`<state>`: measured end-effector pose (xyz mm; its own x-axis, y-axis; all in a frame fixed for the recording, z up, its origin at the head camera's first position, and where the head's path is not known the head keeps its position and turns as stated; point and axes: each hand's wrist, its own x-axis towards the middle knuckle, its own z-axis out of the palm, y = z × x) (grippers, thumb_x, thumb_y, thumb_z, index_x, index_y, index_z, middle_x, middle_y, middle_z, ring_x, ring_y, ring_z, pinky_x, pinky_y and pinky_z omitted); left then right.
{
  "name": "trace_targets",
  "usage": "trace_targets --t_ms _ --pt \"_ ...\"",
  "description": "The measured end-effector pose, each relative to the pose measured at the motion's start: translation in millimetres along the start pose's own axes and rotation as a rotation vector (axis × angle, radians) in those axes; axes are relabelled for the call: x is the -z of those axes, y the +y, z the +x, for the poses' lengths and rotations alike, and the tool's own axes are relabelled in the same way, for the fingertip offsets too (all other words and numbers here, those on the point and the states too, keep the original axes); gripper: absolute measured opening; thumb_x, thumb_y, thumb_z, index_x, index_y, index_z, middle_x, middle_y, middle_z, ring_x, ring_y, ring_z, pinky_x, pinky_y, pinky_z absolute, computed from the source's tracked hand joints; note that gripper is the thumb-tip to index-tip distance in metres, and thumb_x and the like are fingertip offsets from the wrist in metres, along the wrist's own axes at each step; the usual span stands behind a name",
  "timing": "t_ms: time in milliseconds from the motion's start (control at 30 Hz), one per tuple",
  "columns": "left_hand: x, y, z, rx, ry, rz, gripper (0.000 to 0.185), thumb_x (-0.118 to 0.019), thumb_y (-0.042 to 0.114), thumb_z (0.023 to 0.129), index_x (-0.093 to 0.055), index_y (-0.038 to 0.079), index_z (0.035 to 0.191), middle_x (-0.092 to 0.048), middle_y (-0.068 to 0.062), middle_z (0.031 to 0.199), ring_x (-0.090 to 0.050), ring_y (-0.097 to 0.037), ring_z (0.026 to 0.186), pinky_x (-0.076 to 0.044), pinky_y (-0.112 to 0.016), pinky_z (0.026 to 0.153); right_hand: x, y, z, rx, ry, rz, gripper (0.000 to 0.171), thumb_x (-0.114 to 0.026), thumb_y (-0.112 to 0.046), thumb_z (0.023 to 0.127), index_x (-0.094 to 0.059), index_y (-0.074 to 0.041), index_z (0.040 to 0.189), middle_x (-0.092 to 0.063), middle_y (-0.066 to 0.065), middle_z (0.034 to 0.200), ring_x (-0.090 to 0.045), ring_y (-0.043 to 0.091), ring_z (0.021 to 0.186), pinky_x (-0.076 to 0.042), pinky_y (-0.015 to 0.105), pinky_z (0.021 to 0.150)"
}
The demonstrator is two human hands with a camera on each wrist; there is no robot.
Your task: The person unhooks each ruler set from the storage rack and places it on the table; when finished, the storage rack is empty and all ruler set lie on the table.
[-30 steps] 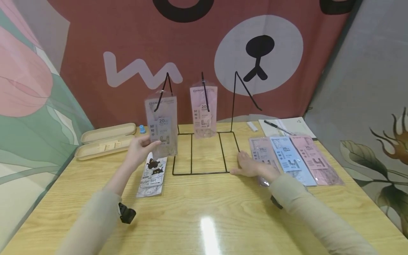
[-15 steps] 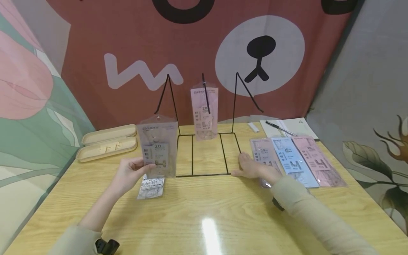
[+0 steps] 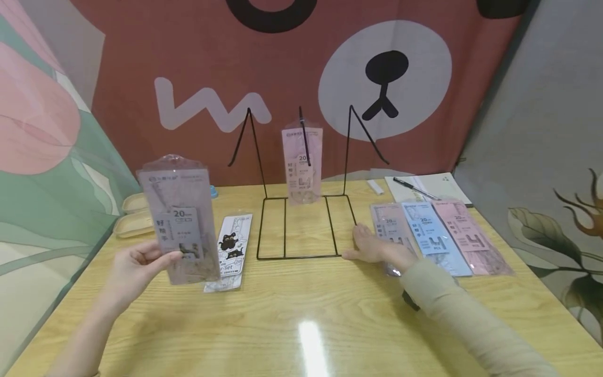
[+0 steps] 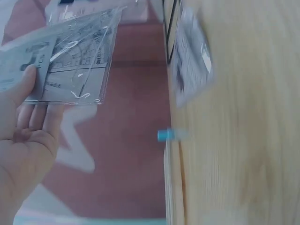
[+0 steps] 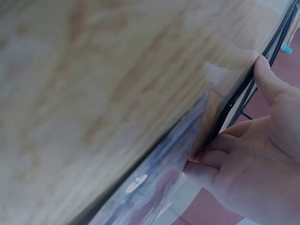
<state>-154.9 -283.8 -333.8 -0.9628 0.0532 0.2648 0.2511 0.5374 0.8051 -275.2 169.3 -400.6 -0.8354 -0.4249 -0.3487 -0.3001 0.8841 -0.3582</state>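
In the head view, my left hand pinches a clear packet with a purple-grey card marked 20, a ruler set by its look, and holds it up over the table's left side. Thumb in front and fingers behind, it grips the lower part in the left wrist view. My right hand rests on the front right corner of a black wire display rack, thumb on the front bar. In the right wrist view, the thumb and bent fingers stand apart. A pink packet hangs from the rack's middle hook.
A cat-print ruler set packet lies left of the rack. On the right lie purple, blue and pink packets. Behind them are a black pen, white papers and an eraser. A beige pencil case is partly covered.
My left hand has taken the purple-grey packet down from the rack's left hook, then moved it left and nearer. The right hand stays at the rack's corner.
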Motion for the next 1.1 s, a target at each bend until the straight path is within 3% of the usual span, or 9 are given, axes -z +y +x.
trace_targets --t_ms 100,233,367,467,533,700,900,1000,1100 --pt "20.8 -11.8 2.3 0.13 0.004 -0.001 0.017 -0.063 0.021 0.091 -0.069 0.016 0.105 -0.07 0.027 0.082 -0.066 0.006 0.08 -0.05 -0.008 0.069 1 0 -1 0.004 0.004 -0.004 0.09 -0.046 -0.046 0.096 -0.002 0.017 0.143 0.004 0.034 0.151 0.002 0.046 0.142 -0.003 0.053 0.118" --pt "36.0 -29.8 9.7 0.267 -0.058 0.048 0.038 -0.059 0.034 0.093 -0.065 0.004 0.115 -0.071 0.021 0.083 -0.068 -0.001 0.077 -0.053 -0.017 0.069 0 0 -1 0.002 0.004 -0.006 0.09 -0.046 -0.046 0.096 -0.002 0.017 0.143 0.004 0.035 0.151 0.002 0.047 0.142 -0.004 0.053 0.118" --pt "33.8 -50.1 20.2 0.378 -0.186 0.047 0.056 -0.059 0.035 0.093 -0.055 -0.014 0.12 -0.073 0.006 0.085 -0.069 -0.007 0.075 -0.058 -0.028 0.07 0 0 -2 -0.009 -0.003 -0.003 0.09 -0.046 -0.047 0.096 -0.001 0.016 0.144 0.004 0.034 0.151 0.003 0.046 0.142 -0.003 0.052 0.118" --pt "27.8 -64.6 28.0 0.449 -0.262 0.034 0.052 -0.06 0.03 0.093 -0.056 -0.018 0.115 -0.072 0.0 0.081 -0.067 -0.009 0.072 -0.058 -0.029 0.067 0 0 -2 -0.013 -0.006 -0.005 0.09 -0.045 -0.047 0.096 -0.001 0.015 0.144 0.005 0.033 0.152 0.003 0.045 0.143 -0.003 0.052 0.119" --pt "25.2 -71.8 32.0 0.49 -0.301 0.08 0.047 -0.061 0.028 0.092 -0.06 -0.016 0.109 -0.069 0.003 0.076 -0.064 -0.008 0.068 -0.056 -0.027 0.062 0 0 -2 -0.01 -0.008 -0.001 0.091 -0.046 -0.047 0.096 -0.001 0.016 0.144 0.005 0.033 0.152 0.003 0.045 0.142 -0.003 0.052 0.118" --pt "20.7 -81.1 38.4 0.539 -0.379 0.106 0.04 -0.062 0.025 0.091 -0.063 -0.013 0.104 -0.065 0.004 0.068 -0.06 -0.008 0.061 -0.053 -0.025 0.057 -1 0 -1 -0.011 -0.016 -0.01 0.092 -0.045 -0.049 0.096 -0.001 0.015 0.144 0.006 0.033 0.151 0.003 0.045 0.142 -0.003 0.052 0.118" --pt "16.9 -81.5 42.4 0.565 -0.408 -0.007 0.043 -0.06 0.02 0.092 -0.058 -0.019 0.11 -0.069 0.001 0.073 -0.065 -0.01 0.064 -0.057 -0.026 0.06 0 -1 0 -0.007 -0.006 -0.02 0.092 -0.046 -0.049 0.095 -0.001 0.015 0.144 0.006 0.033 0.151 0.003 0.045 0.142 -0.004 0.052 0.118" --pt "17.7 -78.0 44.4 0.547 -0.379 0.074 0.045 -0.061 0.021 0.091 -0.058 -0.02 0.109 -0.07 -0.001 0.072 -0.065 -0.011 0.064 -0.057 -0.027 0.061 0 0 0 -0.008 -0.003 -0.019 0.092 -0.046 -0.048 0.095 -0.001 0.016 0.144 0.006 0.034 0.151 0.003 0.046 0.142 -0.004 0.053 0.118" --pt "19.2 -68.5 48.5 0.499 -0.308 0.254 0.055 -0.062 0.026 0.089 -0.053 -0.022 0.115 -0.07 -0.024 0.087 -0.069 -0.026 0.075 -0.058 -0.036 0.07 0 0 0 -0.014 -0.002 -0.02 0.091 -0.045 -0.048 0.096 -0.002 0.016 0.144 0.006 0.033 0.151 0.003 0.046 0.142 -0.004 0.053 0.118"
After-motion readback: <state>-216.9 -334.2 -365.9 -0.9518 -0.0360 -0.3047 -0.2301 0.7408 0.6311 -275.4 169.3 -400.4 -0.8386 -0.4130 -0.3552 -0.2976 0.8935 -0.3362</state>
